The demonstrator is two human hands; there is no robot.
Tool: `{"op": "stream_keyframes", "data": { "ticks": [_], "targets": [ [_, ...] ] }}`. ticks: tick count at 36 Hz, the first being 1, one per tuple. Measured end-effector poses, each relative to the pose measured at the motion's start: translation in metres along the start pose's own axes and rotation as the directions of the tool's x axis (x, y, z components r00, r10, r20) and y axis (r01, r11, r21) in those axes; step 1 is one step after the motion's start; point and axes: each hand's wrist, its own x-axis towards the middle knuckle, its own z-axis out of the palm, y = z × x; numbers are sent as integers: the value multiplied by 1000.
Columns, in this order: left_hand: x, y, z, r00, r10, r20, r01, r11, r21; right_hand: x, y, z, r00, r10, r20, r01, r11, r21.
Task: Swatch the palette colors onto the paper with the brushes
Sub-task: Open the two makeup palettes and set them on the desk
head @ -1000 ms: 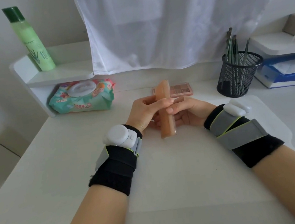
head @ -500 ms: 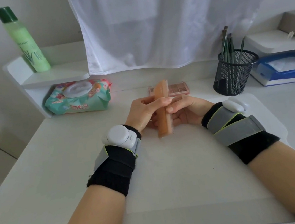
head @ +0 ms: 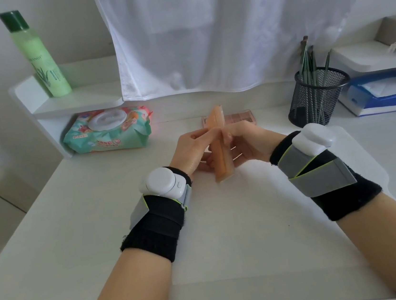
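My hands meet over the paper: my left hand [head: 193, 148] pinches one long edge of the orange palette case [head: 219, 147] between thumb and fingers, and my right hand [head: 245, 141] has its fingers curled round the opposite edge. The case stands on end, tilted a little, its lower end just above the paper [head: 238, 219], which lies flat on the surface [head: 52, 230] in front of me.

The case feels like thin hard plastic to me, light and stiff, probably a bit slick along its smooth sides. I judge the safest hold is on the long edges near the middle, with a thumb at the seam if the lid is to be pried up; whether it is open yet I cannot tell from here. The pressed colours inside would likely crack if it dropped, so I would keep it low.

A second, pink palette [head: 235, 118] lies flat just behind the case. The brushes [head: 309, 66] stand in a black mesh cup [head: 315, 100] well to the right of the case, untouched. They look slim and light, best taken by the handle.
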Motion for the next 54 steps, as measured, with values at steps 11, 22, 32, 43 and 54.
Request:
{"op": "stream_keyframes", "data": {
  "ticks": [11, 22, 32, 43, 54],
  "targets": [
    [2, -2, -8, 996, -9, 89, 14, 998, -58, -5, -11, 14, 993, -42, -108, 28, 991, -131],
    [-1, 1, -12, 986, 14, 168, -3, 998, -66, -2, -10, 18, 982, -76, -174, 51, 988, -144],
    [-1, -1, -16, 956, -6, 295, 35, 995, -93, 3, 8, 1, 979, -78, -190, 63, 994, -86],
    [16, -5, -28, 991, -11, 133, 58, 934, -352, 7, 8, -25, 993, -11, -115, 20, 996, 83],
    [21, -5, -28, 989, 7, -147, -45, 966, -255, 18, -23, -21, 977, -73, -200, -12, 918, -395]
  ]
}}
